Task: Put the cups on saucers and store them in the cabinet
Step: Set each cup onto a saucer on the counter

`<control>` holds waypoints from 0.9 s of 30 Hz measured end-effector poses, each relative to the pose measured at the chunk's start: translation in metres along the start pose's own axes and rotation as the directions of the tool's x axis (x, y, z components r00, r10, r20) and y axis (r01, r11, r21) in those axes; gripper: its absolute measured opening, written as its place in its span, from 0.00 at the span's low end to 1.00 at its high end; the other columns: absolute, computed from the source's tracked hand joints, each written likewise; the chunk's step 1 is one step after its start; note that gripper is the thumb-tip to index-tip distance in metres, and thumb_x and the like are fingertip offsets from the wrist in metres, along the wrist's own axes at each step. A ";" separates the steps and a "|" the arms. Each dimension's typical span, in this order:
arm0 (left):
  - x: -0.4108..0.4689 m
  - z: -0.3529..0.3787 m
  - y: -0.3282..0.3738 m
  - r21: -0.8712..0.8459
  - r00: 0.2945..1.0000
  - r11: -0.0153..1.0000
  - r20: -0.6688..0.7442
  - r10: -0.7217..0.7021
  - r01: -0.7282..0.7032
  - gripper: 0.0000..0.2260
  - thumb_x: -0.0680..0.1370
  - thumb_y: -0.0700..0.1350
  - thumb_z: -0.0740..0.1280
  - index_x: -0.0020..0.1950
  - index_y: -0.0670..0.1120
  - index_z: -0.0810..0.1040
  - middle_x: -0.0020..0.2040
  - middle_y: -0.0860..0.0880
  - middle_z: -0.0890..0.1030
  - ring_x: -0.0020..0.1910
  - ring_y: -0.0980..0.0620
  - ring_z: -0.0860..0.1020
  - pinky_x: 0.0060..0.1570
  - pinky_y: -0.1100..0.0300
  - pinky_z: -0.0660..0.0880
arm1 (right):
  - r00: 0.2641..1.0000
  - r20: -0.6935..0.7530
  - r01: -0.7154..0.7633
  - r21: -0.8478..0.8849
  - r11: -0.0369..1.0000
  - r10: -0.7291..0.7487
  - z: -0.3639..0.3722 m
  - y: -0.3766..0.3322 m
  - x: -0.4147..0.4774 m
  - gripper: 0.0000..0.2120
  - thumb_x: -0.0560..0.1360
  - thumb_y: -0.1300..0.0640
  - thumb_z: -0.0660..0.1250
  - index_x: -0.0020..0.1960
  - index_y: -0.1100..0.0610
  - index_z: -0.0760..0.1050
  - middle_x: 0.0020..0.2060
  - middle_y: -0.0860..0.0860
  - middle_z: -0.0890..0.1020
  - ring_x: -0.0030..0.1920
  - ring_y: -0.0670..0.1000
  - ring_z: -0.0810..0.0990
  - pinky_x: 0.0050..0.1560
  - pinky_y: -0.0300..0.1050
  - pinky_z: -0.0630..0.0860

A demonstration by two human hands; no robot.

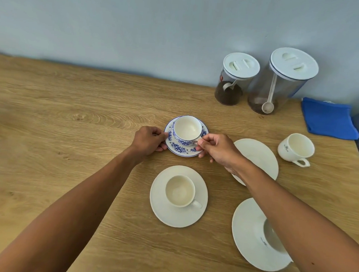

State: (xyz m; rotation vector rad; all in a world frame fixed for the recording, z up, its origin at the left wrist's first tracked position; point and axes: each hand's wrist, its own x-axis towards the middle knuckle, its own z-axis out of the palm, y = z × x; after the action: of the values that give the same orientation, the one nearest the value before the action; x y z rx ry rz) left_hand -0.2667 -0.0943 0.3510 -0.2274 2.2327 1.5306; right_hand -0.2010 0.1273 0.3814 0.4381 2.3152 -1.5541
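Note:
A blue-flowered cup (187,129) stands on its matching blue-flowered saucer (177,147) in the middle of the wooden table (72,131). My left hand (148,140) pinches the saucer's left rim. My right hand (217,147) grips the saucer's right rim, by the cup's handle. Nearer to me, a plain white cup (181,191) sits on a white saucer (161,209). Another white saucer (260,158) lies bare under my right wrist. A white cup (296,149) stands alone on the table at the right. At the lower right, a white saucer (246,231) carries a cup (273,238) partly hidden by my right forearm.
Two clear canisters with white lids, a smaller one (234,80) and a taller one (283,82), stand against the wall at the back right, each with a scoop inside. A folded blue cloth (327,119) lies at the table's right edge. No cabinet is in view.

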 end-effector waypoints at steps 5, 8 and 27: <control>-0.001 -0.001 0.001 0.011 1.000 1.000 -0.006 -0.010 0.011 0.08 0.79 0.44 0.70 0.49 0.39 0.82 0.34 0.44 0.83 0.29 0.55 0.80 0.33 0.64 0.79 | 0.997 -0.050 0.052 -0.191 0.980 -0.062 -0.002 0.000 0.000 0.09 0.78 0.48 0.69 0.52 0.52 0.75 0.41 0.50 0.86 0.28 0.44 0.82 0.38 0.43 0.78; -0.005 -0.003 0.004 0.035 1.000 0.999 -0.023 -0.013 0.014 0.08 0.79 0.45 0.70 0.49 0.41 0.81 0.36 0.43 0.84 0.28 0.54 0.80 0.31 0.64 0.79 | 0.995 -0.043 0.078 -0.240 0.968 -0.091 -0.006 0.004 -0.002 0.13 0.77 0.44 0.69 0.55 0.51 0.74 0.40 0.49 0.85 0.30 0.43 0.82 0.39 0.41 0.75; -0.044 0.112 0.109 0.574 0.695 0.431 0.388 0.605 -0.696 0.24 0.77 0.53 0.69 0.71 0.47 0.71 0.65 0.42 0.76 0.65 0.40 0.71 0.66 0.47 0.68 | 0.855 -0.455 0.003 -0.476 0.880 -0.249 -0.162 0.067 -0.117 0.36 0.69 0.33 0.70 0.72 0.47 0.67 0.72 0.47 0.68 0.72 0.51 0.65 0.66 0.52 0.69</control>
State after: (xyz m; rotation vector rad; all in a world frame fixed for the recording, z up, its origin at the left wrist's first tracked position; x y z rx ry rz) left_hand -0.2390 0.0455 0.4291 1.0763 2.7471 0.7786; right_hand -0.0820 0.2935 0.4335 0.6316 3.0656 -0.9410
